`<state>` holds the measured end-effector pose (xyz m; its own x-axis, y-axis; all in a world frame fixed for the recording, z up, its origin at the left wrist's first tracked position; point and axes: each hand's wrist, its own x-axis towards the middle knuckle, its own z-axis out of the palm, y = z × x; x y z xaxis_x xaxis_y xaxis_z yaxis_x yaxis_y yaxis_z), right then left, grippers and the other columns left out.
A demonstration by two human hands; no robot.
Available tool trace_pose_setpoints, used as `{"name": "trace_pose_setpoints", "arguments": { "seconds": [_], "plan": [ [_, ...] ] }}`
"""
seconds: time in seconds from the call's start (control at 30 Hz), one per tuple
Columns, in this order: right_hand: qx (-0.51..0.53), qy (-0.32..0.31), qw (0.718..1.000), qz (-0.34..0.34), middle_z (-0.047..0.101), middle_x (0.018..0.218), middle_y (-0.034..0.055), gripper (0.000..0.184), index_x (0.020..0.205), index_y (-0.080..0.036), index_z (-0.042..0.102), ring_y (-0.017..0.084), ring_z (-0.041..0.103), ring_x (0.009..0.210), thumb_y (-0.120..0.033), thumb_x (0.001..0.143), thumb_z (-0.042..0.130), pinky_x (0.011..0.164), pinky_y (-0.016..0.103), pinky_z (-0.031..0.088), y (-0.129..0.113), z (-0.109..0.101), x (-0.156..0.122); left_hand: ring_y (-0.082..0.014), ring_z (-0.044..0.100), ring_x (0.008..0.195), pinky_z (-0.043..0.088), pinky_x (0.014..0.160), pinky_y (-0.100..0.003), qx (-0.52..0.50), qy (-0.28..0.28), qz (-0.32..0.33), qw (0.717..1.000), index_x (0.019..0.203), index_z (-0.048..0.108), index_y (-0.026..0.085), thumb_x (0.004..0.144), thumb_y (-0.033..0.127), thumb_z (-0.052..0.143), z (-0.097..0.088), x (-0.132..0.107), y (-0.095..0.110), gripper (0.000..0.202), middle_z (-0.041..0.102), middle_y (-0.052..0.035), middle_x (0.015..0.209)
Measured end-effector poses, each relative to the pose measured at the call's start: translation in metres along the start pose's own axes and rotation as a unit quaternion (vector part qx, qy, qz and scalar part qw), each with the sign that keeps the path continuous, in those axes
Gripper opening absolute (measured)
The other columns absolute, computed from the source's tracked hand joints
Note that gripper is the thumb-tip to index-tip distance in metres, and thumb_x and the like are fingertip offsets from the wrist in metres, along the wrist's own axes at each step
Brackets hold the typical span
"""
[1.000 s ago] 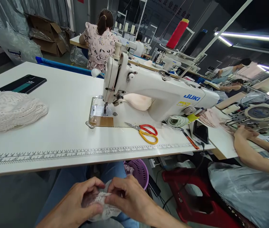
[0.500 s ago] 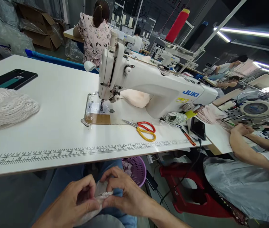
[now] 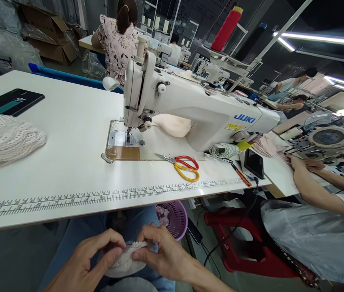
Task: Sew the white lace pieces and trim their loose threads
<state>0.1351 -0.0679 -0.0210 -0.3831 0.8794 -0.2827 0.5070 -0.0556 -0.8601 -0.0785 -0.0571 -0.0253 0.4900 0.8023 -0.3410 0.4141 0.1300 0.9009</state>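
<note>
Below the table's front edge, over my lap, my left hand (image 3: 91, 259) and my right hand (image 3: 162, 255) both pinch a small white lace piece (image 3: 127, 257) between them. The fingers of each hand are closed on its edge. In front of me on the white table (image 3: 68, 162) stands a white JUKI sewing machine (image 3: 190, 109), with its needle plate (image 3: 121, 142) bare.
Red and yellow scissors (image 3: 185, 167) lie by the machine. A heap of white lace (image 3: 4, 140) and a black phone (image 3: 10, 102) sit at the left. A purple basket (image 3: 174, 219) is under the table. Another person's arm (image 3: 314, 190) works at the right; a person sits behind.
My hands have shifted the lace piece slightly, with the fingers regripping its edge. The view has tilted a little.
</note>
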Motion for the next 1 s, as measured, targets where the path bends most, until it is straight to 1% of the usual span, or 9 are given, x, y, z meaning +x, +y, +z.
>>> {"name": "trace_pose_setpoints", "arguments": {
  "seconds": [0.1, 0.2, 0.27, 0.37, 0.5, 0.6, 0.73, 0.9, 1.0],
  "plan": [
    [-0.008, -0.011, 1.0, 0.008, 0.055, 0.068, -0.0033, 0.017, 0.081, -0.019, 0.063, 0.013, 0.05, 0.072, -0.035, 0.081, 0.069, 0.068, 0.023, 0.035, 0.0, 0.0, 0.0, -0.0197, 0.054, 0.077, 0.04, 0.067, -0.023, 0.015, 0.001, 0.0, 1.0, 0.085, 0.063, 0.026, 0.085, 0.048, 0.05, 0.001, 0.001, -0.001, 0.025, 0.061, 0.0013, 0.079],
    [-0.009, -0.012, 1.0, 0.02, 0.055, 0.069, -0.0028, 0.015, 0.081, -0.019, 0.064, 0.014, 0.05, 0.075, -0.033, 0.081, 0.069, 0.069, 0.023, 0.035, -0.001, 0.0, -0.001, -0.0182, 0.049, 0.072, 0.038, 0.064, -0.023, 0.019, -0.023, -0.01, 0.999, 0.08, 0.058, 0.024, 0.077, 0.039, 0.057, 0.0, 0.003, -0.005, 0.015, 0.053, 0.0025, 0.074],
    [-0.007, -0.008, 1.0, 0.028, 0.054, 0.068, -0.0029, 0.014, 0.08, -0.019, 0.064, 0.014, 0.05, 0.075, -0.032, 0.08, 0.07, 0.068, 0.023, 0.035, -0.001, 0.0, -0.002, -0.0171, 0.046, 0.07, 0.036, 0.063, -0.023, 0.01, -0.03, -0.012, 0.999, 0.075, 0.053, 0.023, 0.075, 0.037, 0.058, 0.0, 0.005, -0.008, 0.014, 0.046, 0.0035, 0.071],
    [-0.01, 0.002, 0.999, 0.034, 0.055, 0.068, -0.0029, 0.013, 0.08, -0.019, 0.064, 0.014, 0.05, 0.074, -0.031, 0.08, 0.07, 0.067, 0.023, 0.034, 0.0, 0.001, -0.004, -0.0163, 0.045, 0.069, 0.035, 0.064, -0.023, -0.015, -0.027, 0.004, 1.0, 0.071, 0.049, 0.023, 0.078, 0.036, 0.054, 0.003, 0.005, -0.008, 0.016, 0.045, 0.0037, 0.07],
    [-0.01, 0.009, 1.0, 0.026, 0.055, 0.068, -0.0026, 0.014, 0.083, -0.019, 0.065, 0.014, 0.05, 0.074, -0.031, 0.079, 0.07, 0.067, 0.023, 0.035, 0.002, 0.003, -0.005, -0.0161, 0.049, 0.069, 0.037, 0.065, -0.023, -0.043, -0.03, 0.029, 0.998, 0.071, 0.057, 0.023, 0.081, 0.036, 0.054, 0.008, 0.006, -0.002, 0.016, 0.052, 0.0025, 0.071],
    [-0.015, 0.011, 1.0, 0.019, 0.058, 0.071, -0.0024, 0.014, 0.088, -0.021, 0.067, 0.014, 0.051, 0.074, -0.032, 0.081, 0.069, 0.07, 0.024, 0.036, 0.003, 0.003, -0.005, -0.0162, 0.052, 0.069, 0.038, 0.066, -0.023, -0.052, -0.012, 0.021, 0.998, 0.071, 0.061, 0.023, 0.082, 0.038, 0.055, 0.008, 0.007, 0.001, 0.019, 0.055, 0.0022, 0.072],
    [-0.014, -0.001, 1.0, 0.01, 0.062, 0.076, -0.0016, 0.016, 0.095, -0.023, 0.069, 0.014, 0.052, 0.076, -0.033, 0.084, 0.066, 0.073, 0.024, 0.037, 0.004, 0.002, -0.006, -0.0158, 0.05, 0.066, 0.037, 0.062, -0.023, -0.042, 0.002, -0.002, 0.999, 0.07, 0.06, 0.022, 0.085, 0.045, 0.051, 0.007, 0.008, 0.002, 0.028, 0.053, 0.0027, 0.069],
    [0.026, -0.001, 0.999, -0.02, 0.063, 0.07, -0.0008, 0.023, 0.088, -0.02, 0.071, 0.013, 0.054, 0.069, -0.041, 0.081, 0.067, 0.067, 0.022, 0.039, 0.007, 0.007, -0.003, -0.0166, 0.051, 0.066, 0.038, 0.062, -0.023, -0.018, 0.0, -0.017, 1.0, 0.068, 0.058, 0.022, 0.084, 0.043, 0.049, 0.01, 0.009, 0.004, 0.028, 0.054, 0.0022, 0.066],
    [0.05, 0.007, 0.999, -0.021, 0.061, 0.066, -0.0004, 0.028, 0.083, -0.018, 0.071, 0.012, 0.054, 0.065, -0.045, 0.083, 0.063, 0.064, 0.022, 0.04, 0.008, 0.01, -0.001, -0.0165, 0.05, 0.066, 0.038, 0.062, -0.023, -0.018, 0.003, -0.02, 1.0, 0.068, 0.057, 0.022, 0.084, 0.043, 0.049, 0.011, 0.008, 0.003, 0.028, 0.055, 0.0022, 0.066]
  ]
}}
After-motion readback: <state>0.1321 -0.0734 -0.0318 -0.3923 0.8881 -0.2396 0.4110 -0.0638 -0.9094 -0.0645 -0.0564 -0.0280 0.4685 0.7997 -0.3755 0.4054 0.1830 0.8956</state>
